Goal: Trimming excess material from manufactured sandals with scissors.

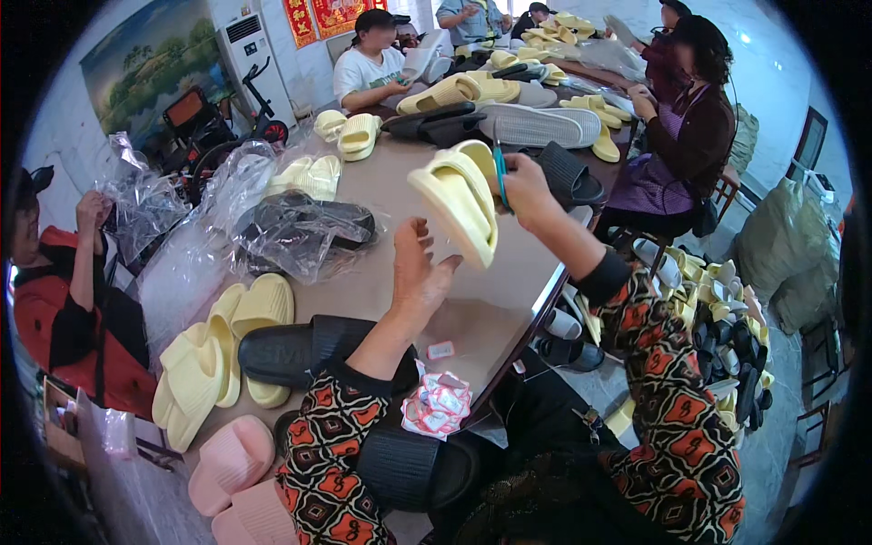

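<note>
A pair of pale yellow slippers (459, 204) is up above the table's near right part, tilted, one against the other. My right hand (531, 193) is closed around teal-handled scissors (500, 174) right beside the slippers' right side. Whether its fingers also grip the slippers is hidden. Below and left of the slippers is my left hand (423, 272), open with fingers apart and holding nothing. Under my left forearm a black slipper (282, 352) lies on the table. Close to me is a heap of small white-and-red tags (438, 402), with a single tag (440, 351) just beyond it.
Yellow slippers (191, 381) and pink slippers (232, 454) lie at the left. Bagged black slippers (304, 227) sit farther in. More slippers (540, 125) cover the table's far half. Co-workers (681, 127) sit around it. A slipper pile (727, 336) and sacks (786, 245) stand on the right floor.
</note>
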The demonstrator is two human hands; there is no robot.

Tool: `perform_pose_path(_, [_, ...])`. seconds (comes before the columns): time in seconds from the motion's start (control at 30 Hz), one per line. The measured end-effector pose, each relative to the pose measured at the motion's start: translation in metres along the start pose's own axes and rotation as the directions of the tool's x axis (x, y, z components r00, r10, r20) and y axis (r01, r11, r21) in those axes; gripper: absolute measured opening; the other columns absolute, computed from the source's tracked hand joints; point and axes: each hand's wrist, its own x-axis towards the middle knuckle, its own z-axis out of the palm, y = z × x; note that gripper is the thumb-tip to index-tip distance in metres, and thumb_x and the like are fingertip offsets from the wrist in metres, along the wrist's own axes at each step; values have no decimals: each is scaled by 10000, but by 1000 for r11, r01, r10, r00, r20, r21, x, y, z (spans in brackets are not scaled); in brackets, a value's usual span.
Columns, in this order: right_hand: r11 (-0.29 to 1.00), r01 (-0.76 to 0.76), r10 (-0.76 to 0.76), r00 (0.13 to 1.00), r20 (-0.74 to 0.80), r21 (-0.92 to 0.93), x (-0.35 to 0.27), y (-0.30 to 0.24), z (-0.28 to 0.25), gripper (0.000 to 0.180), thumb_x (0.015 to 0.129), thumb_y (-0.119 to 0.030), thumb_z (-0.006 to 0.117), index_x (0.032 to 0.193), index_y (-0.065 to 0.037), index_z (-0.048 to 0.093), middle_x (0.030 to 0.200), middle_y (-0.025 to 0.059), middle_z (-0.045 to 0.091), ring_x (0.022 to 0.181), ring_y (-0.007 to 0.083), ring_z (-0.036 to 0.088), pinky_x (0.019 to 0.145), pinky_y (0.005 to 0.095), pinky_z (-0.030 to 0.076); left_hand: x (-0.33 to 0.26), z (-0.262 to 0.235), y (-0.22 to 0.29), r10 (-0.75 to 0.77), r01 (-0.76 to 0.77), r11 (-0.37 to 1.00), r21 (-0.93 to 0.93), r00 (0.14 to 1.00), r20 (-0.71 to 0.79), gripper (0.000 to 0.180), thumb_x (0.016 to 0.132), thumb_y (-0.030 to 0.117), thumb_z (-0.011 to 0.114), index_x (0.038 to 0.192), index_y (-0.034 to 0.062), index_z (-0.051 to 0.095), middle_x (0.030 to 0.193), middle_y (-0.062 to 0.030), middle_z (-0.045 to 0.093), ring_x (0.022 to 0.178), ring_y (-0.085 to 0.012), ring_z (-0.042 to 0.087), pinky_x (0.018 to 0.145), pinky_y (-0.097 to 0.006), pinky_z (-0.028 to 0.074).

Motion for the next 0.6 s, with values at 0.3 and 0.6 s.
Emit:
perform_pose_path(0.3, [362, 298, -789, 603, -120, -883, 274, -31, -247, 125, 844, -80, 538, 900, 25, 577, 824, 125, 628, 649, 217, 642, 491, 316, 503, 18, 46, 11, 39, -98, 980, 174, 948, 315, 336, 697, 84, 713, 974, -1, 542, 982, -173, 556, 883, -286, 581, 749, -359, 488])
perform_pose_path(0.6, [1000, -7, -6, 907, 422, 29, -7, 6, -34, 363, 796, -238, 674, 1042, 3, 558, 721, 47, 592, 498, 82, 472, 426, 219, 351, 8, -28, -13, 54, -104, 952, 289, 983, 173, 180, 750, 155, 636, 830, -5, 614, 769, -157, 645, 697, -254, 633, 640, -348, 489])
